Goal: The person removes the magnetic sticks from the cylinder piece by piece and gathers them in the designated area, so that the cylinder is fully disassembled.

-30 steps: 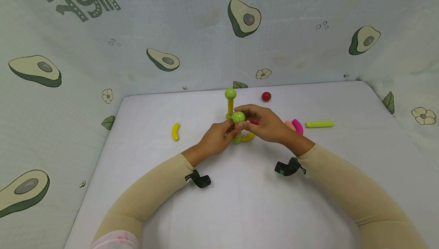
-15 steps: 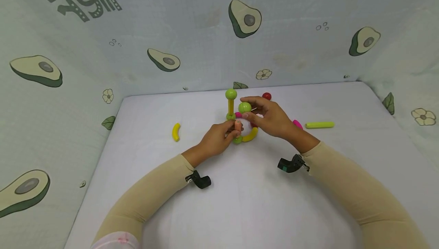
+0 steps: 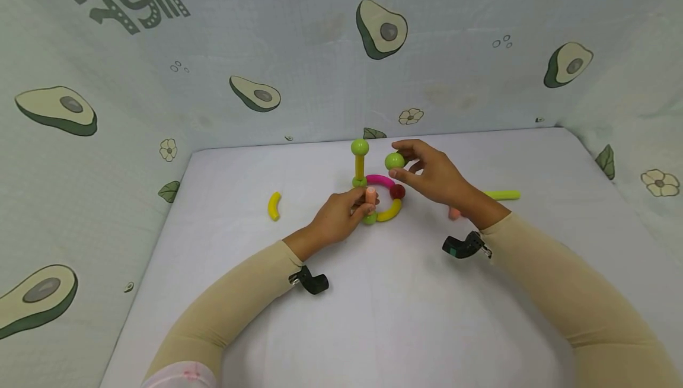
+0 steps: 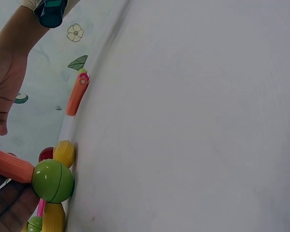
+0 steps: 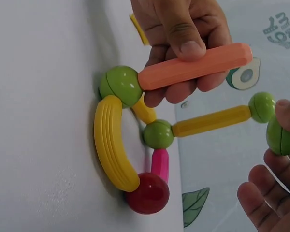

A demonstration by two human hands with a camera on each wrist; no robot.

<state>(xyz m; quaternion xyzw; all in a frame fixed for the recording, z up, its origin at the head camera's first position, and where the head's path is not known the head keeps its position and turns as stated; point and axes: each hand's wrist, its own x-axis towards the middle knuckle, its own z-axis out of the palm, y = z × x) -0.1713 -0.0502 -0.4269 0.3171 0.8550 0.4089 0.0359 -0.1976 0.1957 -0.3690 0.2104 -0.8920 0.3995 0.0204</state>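
My left hand [image 3: 333, 217] grips an orange rod [image 5: 193, 66] that stands upright on a green ball [image 5: 121, 86]. That ball belongs to a ring on the table, with yellow curved pieces [image 5: 113, 145], a red ball [image 5: 148, 193], a pink curved piece [image 3: 380, 180] and another green ball [image 5: 158, 134]. From this second ball rises a yellow rod [image 3: 360, 167], topped by a green ball [image 3: 360, 147]. Between thumb and fingers, my right hand [image 3: 434, 177] pinches a loose green ball [image 3: 394, 161], apart from the orange rod and to its upper right.
A yellow curved piece [image 3: 274, 206] lies to the left on the white table [image 3: 341, 317]. On the right, a light green rod [image 3: 503, 195] and an orange piece [image 3: 454, 213] are partly covered by my right arm. A printed cloth [image 3: 320, 50] hangs behind the table.
My right hand has moved up and right with the green ball, away from the orange rod's top, and now covers the far red ball. The left hand has stayed in place.
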